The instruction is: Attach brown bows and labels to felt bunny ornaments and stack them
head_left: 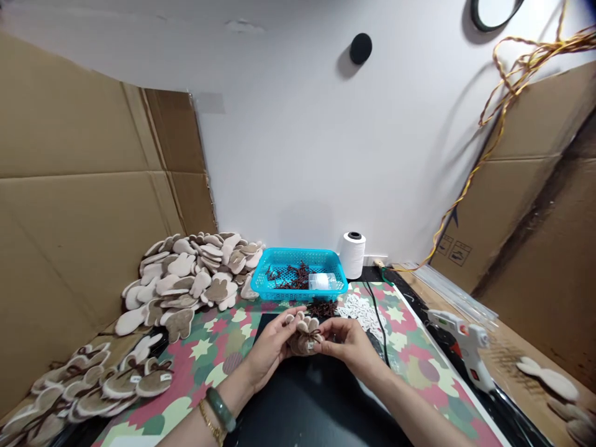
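A small beige fuzzy bunny-head piece [302, 343] with pale ears, a brown bow and a tiny white label is held up in front of me over a black mat [316, 397]. My left hand [271, 346], its wrist wearing a green bangle and a gold bracelet, grips the piece from the left side. The thumb and fingers of my right hand [347, 343] pinch its right edge by the bow. Just behind my hands lie a heap of dark brown bows [322, 308] and a pile of small white labels [361, 312].
Behind stands a blue basket [300, 296] holding brown bows and a clear box, beside a white thread cone [354, 256]. Plain bunny pieces [181, 285] are heaped left; bow-trimmed ones [121, 379] lie nearer. A glue gun [468, 347] rests right, and a black cable [379, 316] crosses the patterned cover.
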Motion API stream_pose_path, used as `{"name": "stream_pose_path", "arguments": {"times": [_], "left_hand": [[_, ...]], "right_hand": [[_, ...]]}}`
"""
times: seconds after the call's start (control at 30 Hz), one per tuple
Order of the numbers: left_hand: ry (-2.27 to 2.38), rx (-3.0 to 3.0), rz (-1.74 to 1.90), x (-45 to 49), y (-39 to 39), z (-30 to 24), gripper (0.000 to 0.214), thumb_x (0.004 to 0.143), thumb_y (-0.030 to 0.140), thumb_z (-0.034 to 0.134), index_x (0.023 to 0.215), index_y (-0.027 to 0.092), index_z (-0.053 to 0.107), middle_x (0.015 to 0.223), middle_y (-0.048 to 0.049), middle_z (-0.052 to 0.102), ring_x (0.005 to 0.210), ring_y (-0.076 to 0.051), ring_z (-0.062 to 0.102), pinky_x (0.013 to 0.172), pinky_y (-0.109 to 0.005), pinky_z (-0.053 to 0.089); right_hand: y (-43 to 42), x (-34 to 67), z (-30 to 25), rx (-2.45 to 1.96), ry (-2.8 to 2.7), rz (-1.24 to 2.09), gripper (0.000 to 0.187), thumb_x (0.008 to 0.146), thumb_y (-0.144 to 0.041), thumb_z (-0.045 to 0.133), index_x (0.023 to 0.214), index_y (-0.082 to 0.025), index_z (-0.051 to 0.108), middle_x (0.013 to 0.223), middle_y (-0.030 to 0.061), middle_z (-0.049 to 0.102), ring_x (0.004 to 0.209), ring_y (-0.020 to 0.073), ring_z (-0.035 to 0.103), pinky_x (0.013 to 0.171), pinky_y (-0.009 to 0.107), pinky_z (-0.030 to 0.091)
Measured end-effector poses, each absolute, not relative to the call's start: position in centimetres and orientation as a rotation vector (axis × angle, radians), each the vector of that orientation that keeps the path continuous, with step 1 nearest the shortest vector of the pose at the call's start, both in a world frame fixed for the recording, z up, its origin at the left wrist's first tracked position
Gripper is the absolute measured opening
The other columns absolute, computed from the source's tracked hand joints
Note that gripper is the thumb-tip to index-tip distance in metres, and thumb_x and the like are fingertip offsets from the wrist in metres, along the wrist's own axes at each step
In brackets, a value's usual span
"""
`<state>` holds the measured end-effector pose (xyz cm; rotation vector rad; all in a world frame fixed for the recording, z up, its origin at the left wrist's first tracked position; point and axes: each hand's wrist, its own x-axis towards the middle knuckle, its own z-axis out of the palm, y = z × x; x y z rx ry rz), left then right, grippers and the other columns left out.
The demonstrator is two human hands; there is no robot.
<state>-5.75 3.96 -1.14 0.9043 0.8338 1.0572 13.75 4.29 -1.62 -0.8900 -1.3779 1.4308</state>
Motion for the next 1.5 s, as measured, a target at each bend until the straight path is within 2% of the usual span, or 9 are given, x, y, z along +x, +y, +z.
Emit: {"name": "stream_pose_path", "arguments": {"times": [0.1,0.23,0.4,0.53,0.93,1.1,1.23,1.33,1.5], "left_hand": [[0.777,0.870,1.048,-5.4,3.4,-0.8,0.068,0.074,0.057,0.084,0.130,0.024,0.064,0.113,-0.0099,0.073,0.097,-0.026,0.071,0.078,-0.037,0.061],[0.859,0.939,1.075,-5.2,3.2,-1.0,0.077,0.061,0.033,0.097,0.130,0.027,0.063,0.109,-0.0064,0.074,0.097,-0.024,0.071,0.083,-0.034,0.059],[1.008,1.034,1.127,-5.0,3.4,-1.6,0.055,0.056,0.030,0.098,0.105,0.018,0.076,0.098,-0.0071,0.077,0.091,-0.023,0.071,0.080,-0.029,0.056],[1.041,1.059,1.145,-5.0,3.4,-1.6,0.047,0.054,0.029,0.099,0.093,0.017,0.077,0.090,-0.0061,0.077,0.084,-0.023,0.072,0.076,-0.030,0.057],[0.969,1.049,0.997,-5.9,3.5,-1.0,0.066,0.056,0.026,0.099,0.117,0.021,0.074,0.099,-0.0056,0.076,0.090,-0.021,0.070,0.081,-0.028,0.055],[1.031,1.070,1.022,-5.7,3.6,-1.6,0.057,0.061,0.034,0.097,0.112,0.019,0.076,0.101,-0.0076,0.076,0.092,-0.023,0.072,0.083,-0.031,0.056],[1.049,1.002,1.115,-5.8,4.1,-1.7,0.056,0.057,0.034,0.099,0.106,0.018,0.077,0.100,-0.0069,0.076,0.091,-0.023,0.072,0.081,-0.029,0.057],[1.048,0.933,1.158,-5.8,4.2,-1.3,0.056,0.054,0.033,0.100,0.103,0.018,0.077,0.098,-0.0054,0.076,0.090,-0.021,0.072,0.080,-0.027,0.058],[1.050,0.831,1.204,-5.9,4.2,-0.3,0.059,0.049,0.029,0.102,0.101,0.017,0.077,0.093,-0.0035,0.077,0.084,-0.019,0.073,0.076,-0.026,0.060]], "right_hand": [[4.2,13.7,-1.8,-0.889,-1.349,1.469,0.040,0.056,-0.045,0.096,0.073,-0.017,0.074,0.071,0.0006,0.069,0.066,0.0151,0.059,0.069,0.029,0.046],[3.9,13.5,-2.0,-0.904,-1.338,1.455,0.038,0.056,-0.043,0.096,0.071,-0.016,0.074,0.068,-0.0002,0.069,0.063,0.0133,0.057,0.065,0.026,0.043],[3.9,13.2,-2.9,-0.912,-1.293,1.484,0.040,0.053,-0.043,0.098,0.069,-0.016,0.074,0.066,-0.0007,0.068,0.062,0.0129,0.055,0.064,0.026,0.042],[3.8,13.2,-3.3,-0.918,-1.310,1.445,0.038,0.056,-0.044,0.096,0.070,-0.016,0.075,0.066,0.0001,0.069,0.062,0.0125,0.055,0.062,0.025,0.039],[3.8,13.2,-3.3,-0.935,-1.360,1.380,0.039,0.059,-0.047,0.094,0.069,-0.017,0.071,0.063,-0.0016,0.065,0.055,0.0099,0.045,0.057,0.025,0.031],[3.9,13.2,-3.7,-0.951,-1.377,1.330,0.034,0.063,-0.044,0.092,0.072,-0.017,0.073,0.064,-0.0013,0.065,0.058,0.0114,0.050,0.057,0.024,0.035],[4.3,13.7,-3.0,-0.928,-1.317,1.303,0.033,0.071,-0.049,0.085,0.079,-0.018,0.075,0.067,0.0003,0.068,0.062,0.0141,0.057,0.061,0.025,0.042],[4.7,14.2,-2.4,-0.948,-1.349,1.251,0.037,0.080,-0.055,0.075,0.074,-0.018,0.073,0.061,0.0006,0.066,0.056,0.0134,0.053,0.057,0.026,0.039],[4.7,14.4,-2.2,-0.985,-1.339,1.278,0.042,0.079,-0.059,0.073,0.074,-0.018,0.072,0.048,-0.0046,0.052,0.045,0.0105,0.043,0.049,0.025,0.031]]}}
